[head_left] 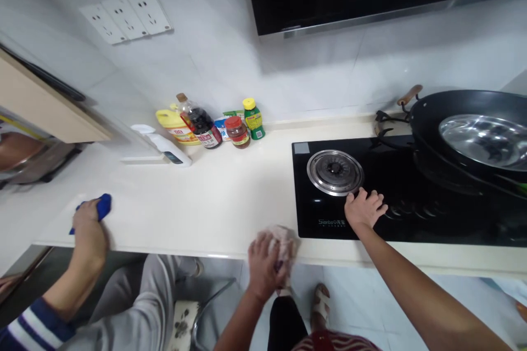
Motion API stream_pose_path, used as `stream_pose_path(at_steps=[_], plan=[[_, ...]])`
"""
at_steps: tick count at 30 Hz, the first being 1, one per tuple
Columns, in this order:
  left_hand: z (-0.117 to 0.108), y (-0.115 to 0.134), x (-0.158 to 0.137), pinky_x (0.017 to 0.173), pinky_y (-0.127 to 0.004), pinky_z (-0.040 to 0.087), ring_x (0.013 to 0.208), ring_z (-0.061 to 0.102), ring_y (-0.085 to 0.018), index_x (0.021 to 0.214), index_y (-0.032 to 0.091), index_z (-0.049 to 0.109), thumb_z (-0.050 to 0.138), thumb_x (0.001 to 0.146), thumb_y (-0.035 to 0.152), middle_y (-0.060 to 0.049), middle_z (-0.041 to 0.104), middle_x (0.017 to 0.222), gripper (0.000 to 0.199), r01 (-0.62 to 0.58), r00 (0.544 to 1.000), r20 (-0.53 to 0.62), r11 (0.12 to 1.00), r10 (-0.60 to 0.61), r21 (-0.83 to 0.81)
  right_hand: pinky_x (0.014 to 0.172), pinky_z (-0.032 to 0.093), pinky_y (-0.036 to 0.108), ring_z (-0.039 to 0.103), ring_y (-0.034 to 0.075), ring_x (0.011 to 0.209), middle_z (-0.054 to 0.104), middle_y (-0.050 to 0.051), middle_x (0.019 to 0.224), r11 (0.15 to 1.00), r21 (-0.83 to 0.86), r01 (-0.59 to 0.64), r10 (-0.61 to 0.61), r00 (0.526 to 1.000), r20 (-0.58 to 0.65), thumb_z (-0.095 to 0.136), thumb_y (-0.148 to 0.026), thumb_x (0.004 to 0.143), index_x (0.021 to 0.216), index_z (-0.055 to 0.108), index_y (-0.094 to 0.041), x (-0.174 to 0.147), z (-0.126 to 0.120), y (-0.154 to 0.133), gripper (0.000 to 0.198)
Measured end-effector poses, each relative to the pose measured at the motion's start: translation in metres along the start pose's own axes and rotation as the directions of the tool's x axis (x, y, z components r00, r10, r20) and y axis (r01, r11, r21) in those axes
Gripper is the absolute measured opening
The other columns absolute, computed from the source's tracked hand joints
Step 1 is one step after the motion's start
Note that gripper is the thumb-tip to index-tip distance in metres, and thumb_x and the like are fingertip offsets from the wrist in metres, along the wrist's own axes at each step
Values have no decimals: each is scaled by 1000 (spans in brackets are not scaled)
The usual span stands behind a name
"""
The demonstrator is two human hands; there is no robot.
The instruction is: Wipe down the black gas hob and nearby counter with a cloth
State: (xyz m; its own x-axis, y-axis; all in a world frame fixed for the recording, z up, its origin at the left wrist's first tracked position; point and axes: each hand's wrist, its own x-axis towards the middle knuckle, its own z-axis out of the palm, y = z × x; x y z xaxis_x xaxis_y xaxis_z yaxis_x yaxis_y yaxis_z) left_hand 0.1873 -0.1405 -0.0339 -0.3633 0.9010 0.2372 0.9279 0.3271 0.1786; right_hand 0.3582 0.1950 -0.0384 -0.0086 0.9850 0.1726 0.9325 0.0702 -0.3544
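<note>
My left hand (262, 266) grips a pale, crumpled cloth (280, 238) at the front edge of the white countertop (247, 192); hand and cloth are slightly blurred. Spread out on the black glass gas stove (395, 175), my right hand (364, 209) holds nothing. Just behind its fingers is the round metal burner (335, 171). The cloth lies left of the stove's front corner.
At the left, another person's hand (88, 216) presses a blue cloth (104, 205) on the counter. Along the wall stand a dark sauce bottle (203, 126), a red-lidded jar (237, 132) and a green bottle (254, 120). A wok (428, 115) holding a metal bowl (486, 140) sits right.
</note>
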Motion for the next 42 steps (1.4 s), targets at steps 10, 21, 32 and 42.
stream_pose_path(at_steps=[10, 21, 32, 42], plan=[[-87, -167, -31, 118, -56, 43, 150, 49, -36, 118, 24, 68, 80, 71, 42, -19, 60, 154, 52, 177, 939, 232, 936, -253, 304, 120, 13, 74, 24, 39, 155, 43, 24, 161, 998, 44, 44, -48, 994, 98, 33, -37, 98, 145, 54, -9, -1, -7, -4, 58], [-87, -172, -30, 115, -54, 48, 139, 55, -39, 118, 20, 66, 74, 68, 24, -18, 64, 144, 51, 183, 946, 179, 900, -271, 395, 121, 12, 72, 23, 38, 156, 43, 24, 161, 999, 28, 17, -20, 993, 119, 35, -33, 99, 146, 54, -10, 1, -13, -10, 56], [8, 34, 9, 102, -54, 49, 129, 58, -37, 129, 30, 68, 79, 81, 29, -14, 65, 139, 49, -157, 984, 118, 953, 130, 258, 126, 19, 63, 28, 35, 156, 44, 19, 160, 976, 216, -2, -64, 953, 296, 45, -31, 96, 138, 62, -14, 6, -47, -1, 48], [44, 165, 68, 91, -48, 50, 118, 57, -32, 138, 30, 61, 73, 90, 35, -13, 63, 130, 50, -381, 919, 152, 919, 364, 104, 110, 53, 46, 60, 26, 128, 61, 13, 135, 650, 674, 351, -527, 847, 67, 48, -20, 98, 128, 67, -26, -153, -98, 93, 35]])
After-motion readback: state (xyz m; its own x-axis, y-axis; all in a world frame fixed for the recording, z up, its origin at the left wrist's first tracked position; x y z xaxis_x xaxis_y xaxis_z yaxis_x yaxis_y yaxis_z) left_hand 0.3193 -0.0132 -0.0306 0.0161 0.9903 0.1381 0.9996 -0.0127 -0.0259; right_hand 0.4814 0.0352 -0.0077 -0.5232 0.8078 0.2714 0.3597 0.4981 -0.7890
